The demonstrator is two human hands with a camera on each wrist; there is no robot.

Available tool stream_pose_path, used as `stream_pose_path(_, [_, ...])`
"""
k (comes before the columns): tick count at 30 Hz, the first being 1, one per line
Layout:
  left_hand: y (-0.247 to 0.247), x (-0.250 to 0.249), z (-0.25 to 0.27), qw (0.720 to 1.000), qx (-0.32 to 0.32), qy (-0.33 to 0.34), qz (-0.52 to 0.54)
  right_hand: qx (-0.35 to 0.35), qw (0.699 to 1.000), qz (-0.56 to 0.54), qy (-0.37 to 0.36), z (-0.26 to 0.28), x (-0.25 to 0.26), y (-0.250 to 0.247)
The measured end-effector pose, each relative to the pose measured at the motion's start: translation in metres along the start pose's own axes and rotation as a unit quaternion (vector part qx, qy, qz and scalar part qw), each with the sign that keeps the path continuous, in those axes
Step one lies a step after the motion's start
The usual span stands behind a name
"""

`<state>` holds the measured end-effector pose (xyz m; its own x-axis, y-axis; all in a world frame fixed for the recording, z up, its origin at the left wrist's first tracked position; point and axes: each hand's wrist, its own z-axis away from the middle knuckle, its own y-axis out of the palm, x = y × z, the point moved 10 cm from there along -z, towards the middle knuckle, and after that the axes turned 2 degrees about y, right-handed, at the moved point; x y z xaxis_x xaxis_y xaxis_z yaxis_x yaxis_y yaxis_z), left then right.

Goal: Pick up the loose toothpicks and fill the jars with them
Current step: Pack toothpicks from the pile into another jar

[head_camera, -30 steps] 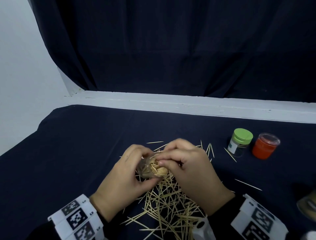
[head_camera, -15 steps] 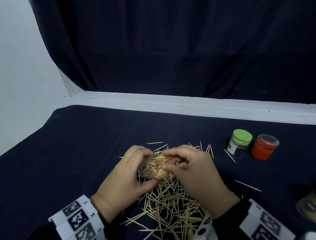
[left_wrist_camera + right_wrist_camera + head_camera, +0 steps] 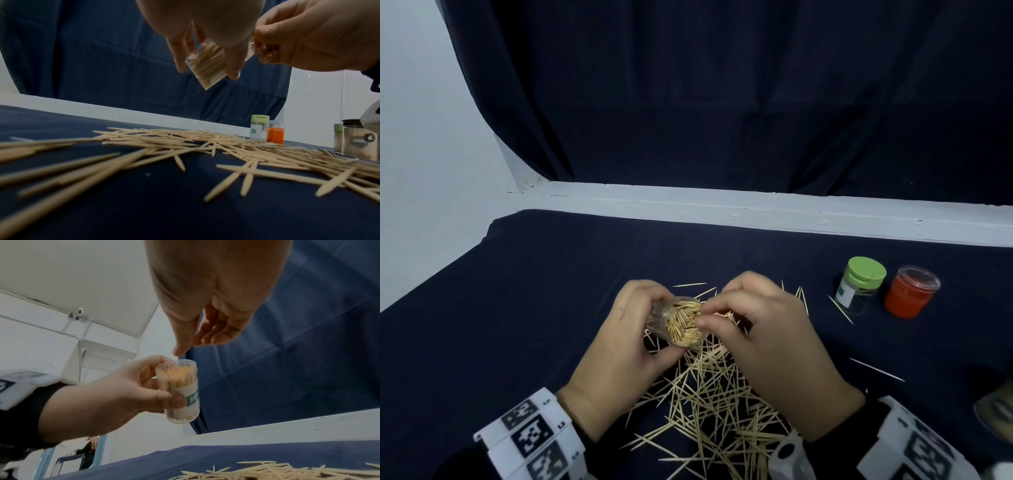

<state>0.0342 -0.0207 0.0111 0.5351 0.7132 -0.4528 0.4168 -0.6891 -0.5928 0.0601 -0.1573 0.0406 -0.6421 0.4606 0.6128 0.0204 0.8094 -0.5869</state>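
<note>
Toothpicks (image 3: 709,404), thin pale wood, lie heaped on the dark cloth surface (image 3: 534,308) under both hands, left hand (image 3: 616,353) curled round a clear plastic jar (image 3: 681,322) packed full, right hand (image 3: 774,346) fingers bunched at its mouth, grip unclear, green-lid jar (image 3: 861,284) and red jar (image 3: 909,291) off right.

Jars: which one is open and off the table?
The clear jar that the left hand grips, packed with toothpicks. The green-lidded jar and red jar stand on the table.
</note>
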Motion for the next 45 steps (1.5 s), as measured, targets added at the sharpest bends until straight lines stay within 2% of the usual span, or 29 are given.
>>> stream_pose_path(4, [-0.005, -0.001, -0.002, 1.0, -0.016, 0.0, 0.009, 0.028, 0.992, 0.109, -0.058, 0.006, 0.019, 0.017])
stream_pose_path(6, [-0.007, 0.0, -0.002, 1.0, -0.02, 0.003, 0.008, 0.017, 0.981, 0.167, -0.095, 0.01, 0.029, 0.021])
stream_pose_path(8, [-0.007, -0.002, -0.002, 1.0, -0.019, 0.008, 0.008, 0.003, 0.981, 0.167, -0.095, 0.012, 0.032, 0.022])
stream_pose_path(12, [-0.004, -0.008, -0.001, 1.0, -0.014, 0.016, 0.014, 0.011, 0.977, 0.157, -0.141, 0.017, 0.039, 0.029])
stream_pose_path(14, [-0.004, -0.008, -0.002, 1.0, -0.013, 0.017, 0.017, -0.002, 0.982, 0.137, -0.133, 0.017, 0.035, 0.022])
stream_pose_path(18, [-0.004, -0.008, -0.002, 1.0, -0.015, 0.021, 0.013, -0.045, 0.994, 0.077, -0.064, 0.013, 0.018, 0.004])
stream_pose_path(20, [-0.002, -0.01, -0.002, 0.999, -0.011, 0.026, 0.018, -0.046, 0.991, 0.104, -0.072, 0.013, 0.021, 0.006])
stream_pose_path(25, [-0.004, -0.006, -0.001, 1.0, -0.015, 0.019, 0.019, 0.025, 0.981, 0.141, -0.134, 0.021, 0.037, 0.03])
stream_pose_path(31, [-0.007, -0.004, -0.002, 1.0, -0.02, 0.006, 0.009, -0.078, 0.991, 0.068, -0.082, 0.011, 0.023, -0.002])
stream_pose_path(37, [-0.004, -0.005, -0.002, 1.0, -0.019, 0.01, 0.021, -0.026, 0.992, 0.065, -0.108, 0.01, 0.022, 0.01])
stream_pose_path(42, [-0.006, -0.004, -0.002, 1.0, -0.018, 0.003, 0.022, -0.052, 0.996, 0.063, -0.035, 0.006, 0.01, 0.001])
stream_pose_path(45, [-0.003, -0.005, -0.001, 1.0, -0.011, 0.005, 0.025, 0.003, 0.988, 0.138, -0.076, 0.008, 0.021, 0.017])
